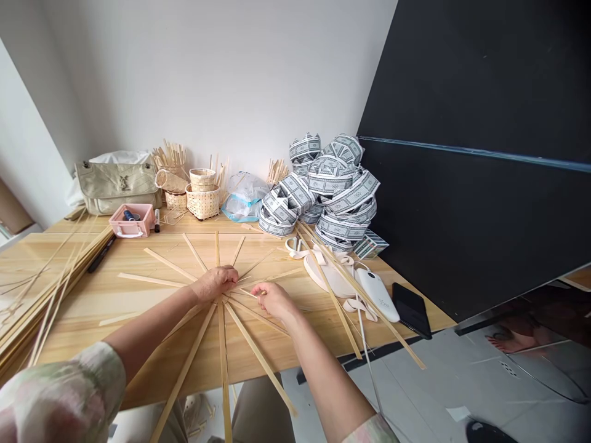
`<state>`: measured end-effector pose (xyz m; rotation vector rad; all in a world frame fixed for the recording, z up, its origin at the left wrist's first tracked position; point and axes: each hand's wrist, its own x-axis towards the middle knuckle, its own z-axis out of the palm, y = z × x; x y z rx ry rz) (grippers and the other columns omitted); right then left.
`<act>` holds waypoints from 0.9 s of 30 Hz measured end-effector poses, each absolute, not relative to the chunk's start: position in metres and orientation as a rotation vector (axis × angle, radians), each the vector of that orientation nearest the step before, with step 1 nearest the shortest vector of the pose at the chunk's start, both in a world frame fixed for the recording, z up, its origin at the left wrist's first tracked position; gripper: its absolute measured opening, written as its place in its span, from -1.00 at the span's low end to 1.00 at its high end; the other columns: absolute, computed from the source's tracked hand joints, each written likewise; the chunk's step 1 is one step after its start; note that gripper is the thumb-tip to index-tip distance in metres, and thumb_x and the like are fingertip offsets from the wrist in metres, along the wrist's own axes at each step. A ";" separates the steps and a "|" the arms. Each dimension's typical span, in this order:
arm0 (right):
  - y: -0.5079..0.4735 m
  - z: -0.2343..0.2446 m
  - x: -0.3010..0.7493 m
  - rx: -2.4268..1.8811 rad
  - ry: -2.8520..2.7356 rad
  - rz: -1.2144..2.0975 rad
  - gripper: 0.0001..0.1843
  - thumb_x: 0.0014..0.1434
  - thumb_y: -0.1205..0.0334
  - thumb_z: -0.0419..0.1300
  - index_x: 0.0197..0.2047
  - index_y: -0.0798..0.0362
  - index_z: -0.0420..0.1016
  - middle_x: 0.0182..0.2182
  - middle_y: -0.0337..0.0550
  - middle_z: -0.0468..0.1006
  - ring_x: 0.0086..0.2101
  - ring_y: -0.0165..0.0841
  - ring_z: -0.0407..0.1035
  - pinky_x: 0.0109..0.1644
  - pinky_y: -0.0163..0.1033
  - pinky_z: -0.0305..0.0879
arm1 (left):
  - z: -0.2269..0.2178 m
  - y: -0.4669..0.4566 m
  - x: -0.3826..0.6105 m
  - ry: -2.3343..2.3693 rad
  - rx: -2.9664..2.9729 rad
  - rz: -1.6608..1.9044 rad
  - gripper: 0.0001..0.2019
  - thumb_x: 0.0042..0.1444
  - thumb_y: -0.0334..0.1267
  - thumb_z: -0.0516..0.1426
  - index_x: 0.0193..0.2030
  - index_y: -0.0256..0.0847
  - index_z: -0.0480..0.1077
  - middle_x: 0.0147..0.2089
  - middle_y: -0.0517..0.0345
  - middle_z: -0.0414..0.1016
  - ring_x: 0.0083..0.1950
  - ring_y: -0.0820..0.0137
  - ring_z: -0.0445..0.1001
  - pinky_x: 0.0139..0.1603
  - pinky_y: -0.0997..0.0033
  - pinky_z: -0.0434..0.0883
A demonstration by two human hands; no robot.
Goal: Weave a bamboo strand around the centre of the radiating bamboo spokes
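Flat bamboo strips [256, 347] lie crossed on the wooden table like spokes, fanning out from one centre. Over that centre sits my left hand [215, 284], its fingers curled and closed on the crossing strips; the hand hides most of the crossing. Just to its right, my right hand [272, 299] is closed in a pinch on a thin bamboo strip [248, 293], whose end points toward the centre. A small gap separates the two hands. Several strips run past the table's front edge, over my lap.
A bundle of long strips [55, 289] lies at the left. Behind stand a pink box [132, 220], a handbag [117, 184], small woven baskets [203, 203] and piled patterned bands [335, 184]. White ribbon [325, 274], a white device [377, 295] and a phone [410, 309] lie right.
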<state>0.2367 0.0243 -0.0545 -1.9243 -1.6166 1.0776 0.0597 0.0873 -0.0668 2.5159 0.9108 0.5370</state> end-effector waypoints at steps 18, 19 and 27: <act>0.022 -0.043 0.228 -1.992 -1.764 0.862 -0.80 -0.14 0.51 0.03 -0.45 0.08 0.39 -0.52 -0.26 0.37 -0.50 -0.50 0.16 -0.47 -0.43 0.00 | -0.070 0.080 0.056 1.033 2.414 0.638 -0.84 0.10 -0.25 -0.15 -0.41 -0.19 0.18 -0.51 0.28 0.22 -0.49 0.51 0.16 -0.41 0.54 0.18; 0.022 -0.042 0.228 -1.976 -1.717 0.903 -0.80 -0.12 0.51 0.02 -0.45 0.09 0.38 -0.54 -0.26 0.35 -0.52 -0.51 0.15 -0.48 -0.43 0.00 | -0.068 0.079 0.056 1.029 2.417 0.648 -0.83 0.10 -0.25 -0.15 -0.41 -0.19 0.17 -0.49 0.27 0.23 -0.48 0.50 0.17 -0.39 0.53 0.19; 0.032 -0.032 0.232 -1.696 -1.136 1.483 -0.66 0.00 0.56 -0.10 -0.24 0.06 0.33 -0.67 -0.37 0.18 -0.67 -0.59 0.09 -0.62 -0.48 0.01 | -0.057 0.070 0.052 0.974 2.348 0.898 -0.76 0.13 -0.21 -0.18 -0.40 -0.23 0.20 -0.40 0.16 0.29 -0.38 0.45 0.26 -0.31 0.47 0.22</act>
